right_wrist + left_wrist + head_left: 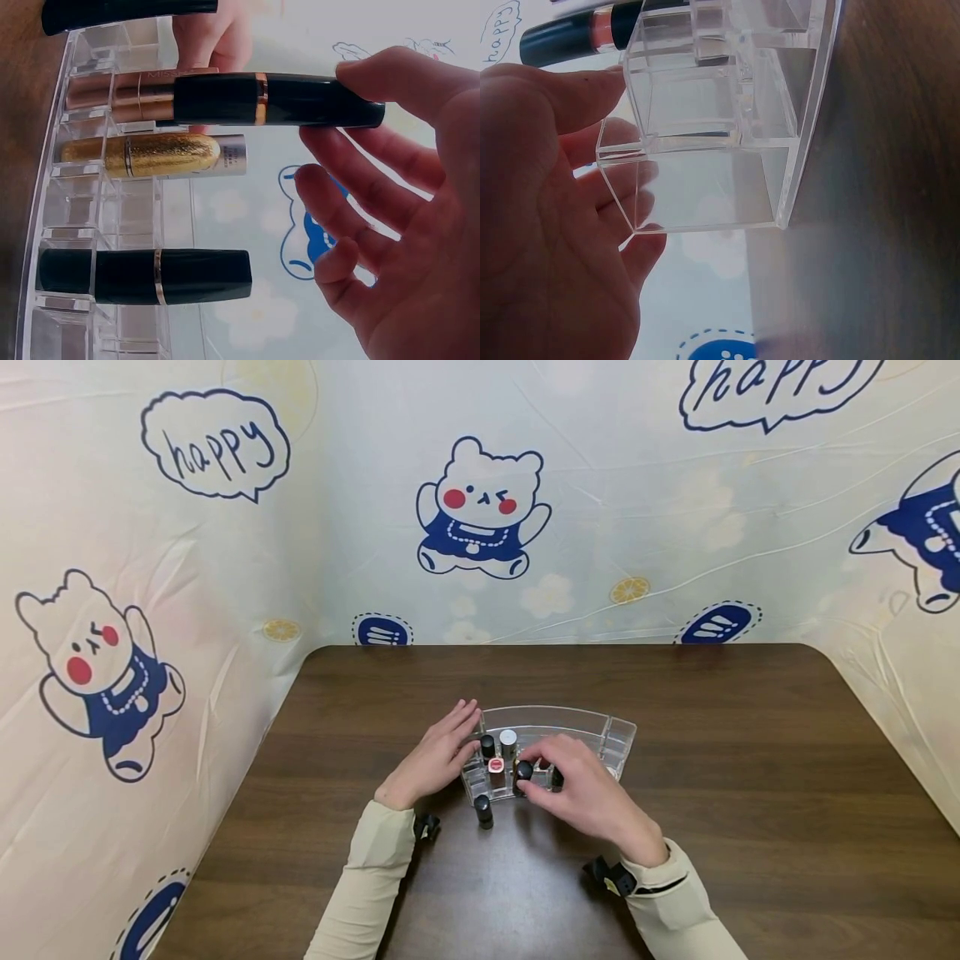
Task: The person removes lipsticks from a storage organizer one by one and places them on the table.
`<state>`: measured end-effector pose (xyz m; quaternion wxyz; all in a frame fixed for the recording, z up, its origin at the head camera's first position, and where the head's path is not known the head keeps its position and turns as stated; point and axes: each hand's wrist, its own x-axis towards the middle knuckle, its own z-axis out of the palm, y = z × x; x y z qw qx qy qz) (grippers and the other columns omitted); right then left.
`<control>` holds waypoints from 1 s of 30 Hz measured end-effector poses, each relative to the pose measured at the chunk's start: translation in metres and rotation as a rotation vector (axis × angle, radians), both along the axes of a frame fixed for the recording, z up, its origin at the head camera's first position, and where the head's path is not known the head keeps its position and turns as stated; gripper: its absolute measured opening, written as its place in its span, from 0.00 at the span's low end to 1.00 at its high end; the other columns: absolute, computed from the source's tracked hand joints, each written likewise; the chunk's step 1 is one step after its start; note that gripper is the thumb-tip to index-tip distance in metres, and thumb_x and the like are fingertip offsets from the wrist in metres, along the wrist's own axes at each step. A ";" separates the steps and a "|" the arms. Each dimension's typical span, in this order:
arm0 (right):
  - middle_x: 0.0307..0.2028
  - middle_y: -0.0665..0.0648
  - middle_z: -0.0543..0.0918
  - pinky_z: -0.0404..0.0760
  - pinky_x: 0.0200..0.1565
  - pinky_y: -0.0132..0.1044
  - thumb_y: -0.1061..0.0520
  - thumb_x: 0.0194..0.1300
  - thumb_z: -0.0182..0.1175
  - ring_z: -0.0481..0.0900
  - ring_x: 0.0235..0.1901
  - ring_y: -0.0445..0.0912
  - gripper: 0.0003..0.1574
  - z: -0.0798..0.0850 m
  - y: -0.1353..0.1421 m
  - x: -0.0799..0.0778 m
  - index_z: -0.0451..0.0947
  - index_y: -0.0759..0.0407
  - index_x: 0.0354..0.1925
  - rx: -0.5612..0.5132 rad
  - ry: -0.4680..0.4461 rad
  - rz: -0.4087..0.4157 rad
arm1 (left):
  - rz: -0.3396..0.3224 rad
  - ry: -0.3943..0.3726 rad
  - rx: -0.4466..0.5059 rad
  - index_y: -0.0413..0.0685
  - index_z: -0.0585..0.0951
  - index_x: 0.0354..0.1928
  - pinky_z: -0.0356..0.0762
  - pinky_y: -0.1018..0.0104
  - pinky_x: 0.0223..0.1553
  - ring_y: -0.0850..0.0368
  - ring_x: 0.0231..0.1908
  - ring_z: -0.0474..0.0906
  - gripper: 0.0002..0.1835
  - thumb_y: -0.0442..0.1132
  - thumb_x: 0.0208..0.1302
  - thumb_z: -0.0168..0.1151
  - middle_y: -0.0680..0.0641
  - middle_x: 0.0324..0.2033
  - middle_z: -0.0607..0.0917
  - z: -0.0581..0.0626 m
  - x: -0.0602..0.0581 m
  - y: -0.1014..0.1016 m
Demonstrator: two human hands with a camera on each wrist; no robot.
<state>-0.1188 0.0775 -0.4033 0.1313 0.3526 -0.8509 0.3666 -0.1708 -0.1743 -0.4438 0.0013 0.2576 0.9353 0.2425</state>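
Pinching an upright black lipstick tube (315, 99) between thumb and fingers near its top, a right hand (581, 781) hovers over the clear organizer's (618, 743) near side; the left hand's (437, 756) extended fingers touch its left end.

Right hand (435, 232) pinching black tube (315, 100), clear rack (71, 202), perhaps touching

The right hand (573, 785) is hiding part of the clear organizer (551, 717); the head view's right edge is cutting off a printed bear (928, 531). A silver tube (235, 154) is bearing unreadably small lettering.
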 end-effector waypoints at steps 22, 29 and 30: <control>0.39 0.48 0.82 0.79 0.47 0.38 0.52 0.57 0.69 0.79 0.43 0.43 0.13 -0.006 -0.003 0.003 0.80 0.53 0.41 0.145 -0.104 0.033 | -0.006 0.011 0.007 0.37 0.64 0.70 0.57 0.40 0.69 0.42 0.74 0.52 0.28 0.41 0.72 0.53 0.40 0.73 0.60 0.001 0.000 0.000; 0.40 0.48 0.82 0.79 0.47 0.39 0.52 0.58 0.68 0.80 0.43 0.44 0.14 -0.006 -0.003 0.005 0.80 0.53 0.43 0.166 -0.130 0.049 | -0.003 0.019 0.005 0.36 0.63 0.70 0.57 0.39 0.69 0.42 0.74 0.51 0.29 0.41 0.72 0.53 0.40 0.73 0.59 -0.001 0.000 0.000; 0.40 0.48 0.82 0.79 0.47 0.39 0.52 0.58 0.68 0.80 0.43 0.44 0.14 -0.006 -0.003 0.005 0.80 0.53 0.43 0.172 -0.135 0.049 | -0.002 0.018 0.006 0.36 0.63 0.70 0.57 0.39 0.69 0.43 0.74 0.51 0.29 0.41 0.72 0.53 0.40 0.73 0.59 -0.001 0.000 0.000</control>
